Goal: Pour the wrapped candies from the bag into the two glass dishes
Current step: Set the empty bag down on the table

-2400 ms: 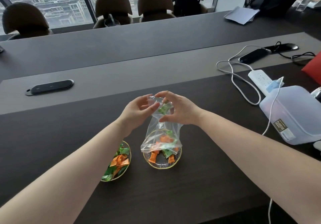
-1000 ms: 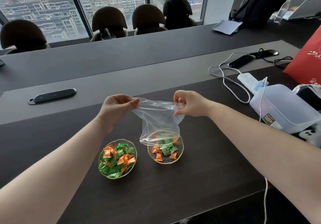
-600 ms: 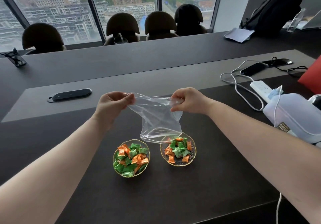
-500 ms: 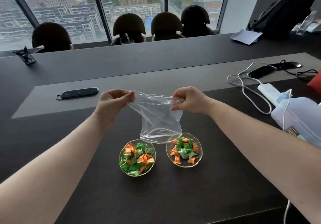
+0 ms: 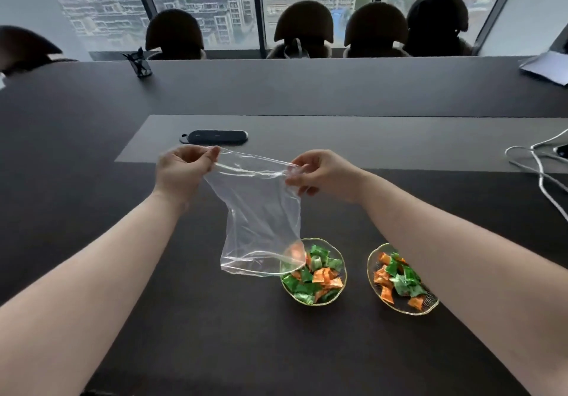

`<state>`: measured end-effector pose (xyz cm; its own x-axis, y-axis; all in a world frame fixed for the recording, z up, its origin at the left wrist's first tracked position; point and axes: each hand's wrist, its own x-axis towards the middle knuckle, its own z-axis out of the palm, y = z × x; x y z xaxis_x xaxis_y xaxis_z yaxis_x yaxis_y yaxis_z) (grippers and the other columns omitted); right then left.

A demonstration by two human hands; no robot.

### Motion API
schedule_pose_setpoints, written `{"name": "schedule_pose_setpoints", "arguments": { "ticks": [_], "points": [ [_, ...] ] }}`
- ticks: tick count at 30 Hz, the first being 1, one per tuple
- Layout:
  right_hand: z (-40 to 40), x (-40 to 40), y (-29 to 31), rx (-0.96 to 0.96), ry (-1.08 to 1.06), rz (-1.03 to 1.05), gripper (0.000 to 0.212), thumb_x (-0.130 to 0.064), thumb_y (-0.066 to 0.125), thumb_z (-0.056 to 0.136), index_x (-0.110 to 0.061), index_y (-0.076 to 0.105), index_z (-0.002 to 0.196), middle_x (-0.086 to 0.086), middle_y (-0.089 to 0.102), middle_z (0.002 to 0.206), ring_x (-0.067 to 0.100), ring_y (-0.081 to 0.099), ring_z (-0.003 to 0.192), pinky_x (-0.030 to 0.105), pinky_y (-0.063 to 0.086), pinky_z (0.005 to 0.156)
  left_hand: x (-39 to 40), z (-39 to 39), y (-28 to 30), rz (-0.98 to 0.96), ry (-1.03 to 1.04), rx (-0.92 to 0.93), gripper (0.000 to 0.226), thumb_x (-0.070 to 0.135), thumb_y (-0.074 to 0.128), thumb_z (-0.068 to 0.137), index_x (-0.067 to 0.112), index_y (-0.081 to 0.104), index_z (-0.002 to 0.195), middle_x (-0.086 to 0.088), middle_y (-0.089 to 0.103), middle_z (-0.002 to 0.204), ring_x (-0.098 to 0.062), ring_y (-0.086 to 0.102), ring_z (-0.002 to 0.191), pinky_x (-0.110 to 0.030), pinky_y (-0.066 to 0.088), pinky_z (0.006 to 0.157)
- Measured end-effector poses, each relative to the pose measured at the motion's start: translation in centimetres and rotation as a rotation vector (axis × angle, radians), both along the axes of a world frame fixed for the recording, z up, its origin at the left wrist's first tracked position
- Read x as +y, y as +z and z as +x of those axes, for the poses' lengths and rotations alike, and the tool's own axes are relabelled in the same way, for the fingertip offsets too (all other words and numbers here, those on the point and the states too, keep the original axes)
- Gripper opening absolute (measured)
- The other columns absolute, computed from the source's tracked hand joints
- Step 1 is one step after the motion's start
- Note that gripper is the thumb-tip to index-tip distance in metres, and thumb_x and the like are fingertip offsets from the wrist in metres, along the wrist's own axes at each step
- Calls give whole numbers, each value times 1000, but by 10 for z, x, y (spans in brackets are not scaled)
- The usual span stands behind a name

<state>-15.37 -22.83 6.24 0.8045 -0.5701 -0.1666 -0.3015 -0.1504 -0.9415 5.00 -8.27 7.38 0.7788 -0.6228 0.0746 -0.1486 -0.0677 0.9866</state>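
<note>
My left hand (image 5: 181,169) and right hand (image 5: 319,174) each pinch a top corner of the bag (image 5: 259,220), now hanging empty left of the dishes rather than above them. The candies lie in the left dish (image 5: 313,302) and right dish (image 5: 402,311) on the worktop (image 5: 215,334). I judge pouring complete.
</note>
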Motion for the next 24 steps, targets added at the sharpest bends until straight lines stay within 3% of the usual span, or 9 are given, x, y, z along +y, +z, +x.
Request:
{"name": "schedule_pose_setpoints", "arguments": {
  "ticks": [3, 6, 11, 15, 18, 21, 24],
  "points": [
    [33, 3, -16, 13, 14, 91, 32, -14, 73, 80, -3, 62, 107, 4, 67, 78, 11, 64, 60, 19, 51, 52, 10, 23, -10, 70, 38, -14, 14, 27, 75, 75, 19, 66, 68, 3, 63, 66, 1, 55, 51, -12, 46, 60],
    [60, 5, -34, 39, 23, 186, 35, -12, 71, 81, -2, 59, 112, 7, 65, 83, 14, 63, 63, 19, 52, 52, 16, 43, -25, 113, 51, -1, 15, 32, 77, 71, 20, 68, 73, 2, 64, 75, -6, 56, 66, -18, 47, 69],
    [96, 5, -73, 80, 12, 194, 26, -7, 72, 79, -5, 61, 103, 8, 62, 81, 13, 62, 57, 19, 51, 51, 17, 68, -66, 177, 44, 17, 27, 14, 75, 75, 10, 66, 100, 4, 64, 83, -4, 61, 76, -23, 51, 84],
    [111, 1, -101, 150, -27, 176, 25, -4, 72, 79, -5, 61, 102, 14, 62, 84, 13, 60, 54, 19, 49, 48, 11, 80, -98, 268, 18, 45, 51, 8, 69, 80, 6, 53, 128, -12, 62, 122, -15, 59, 111, -29, 44, 104],
    [117, -4, -118, 198, -111, 118, 27, -4, 69, 80, -7, 60, 105, 15, 61, 90, 12, 59, 50, 19, 49, 44, 4, 86, -117, 347, -50, 6, 74, 11, 65, 83, 10, 26, 146, -9, 34, 153, -17, 37, 139, -25, 30, 112],
    [118, -9, -131, 271, -131, -15, 47, -10, 69, 82, -9, 52, 125, 8, 53, 105, 22, 62, 73, 28, 58, 53, -1, 90, -132, 488, -109, -137, 81, 19, 64, 83, 16, 16, 149, -3, 24, 158, -16, 25, 145, -32, 23, 118],
    [118, -14, -141, 335, -49, -176, 63, -18, 70, 82, -12, 41, 138, 7, 50, 130, 29, 60, 106, 43, 59, 79, -5, 88, -140, 603, -156, -246, 70, 21, 63, 84, 15, 31, 145, -5, 36, 153, -22, 37, 139, -40, 30, 116]
  ]
}}
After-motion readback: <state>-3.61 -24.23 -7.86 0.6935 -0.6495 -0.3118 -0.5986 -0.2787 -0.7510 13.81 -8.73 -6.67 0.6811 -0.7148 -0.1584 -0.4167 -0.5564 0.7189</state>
